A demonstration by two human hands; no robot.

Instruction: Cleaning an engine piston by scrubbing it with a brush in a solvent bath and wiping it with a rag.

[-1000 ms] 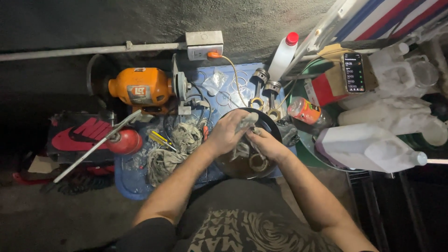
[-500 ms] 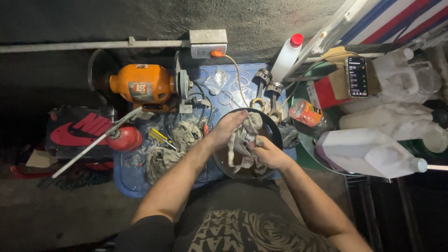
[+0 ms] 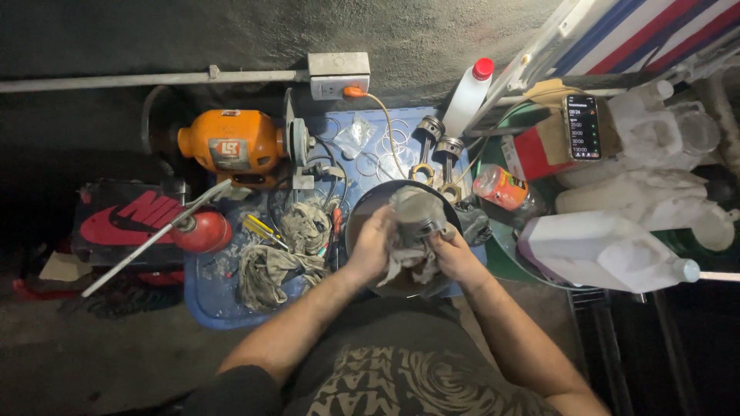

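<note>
Both hands had drawn together: left hand (image 3: 373,248) and right hand (image 3: 456,256) closed their grip around a rag-wrapped piston (image 3: 415,223); an orange-labelled bottle (image 3: 501,187) lay just right.

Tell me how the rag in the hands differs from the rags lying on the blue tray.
The rag in the hands is wrapped around a metal part and gripped by the left hand and right hand, over the dark pan. The rags on the blue tray lie loose in a heap, untouched. Both look grey and grimy.

Rag (image 3: 408,258) wraps metal part (image 3: 420,219), perhaps piston; underside hidden.
</note>
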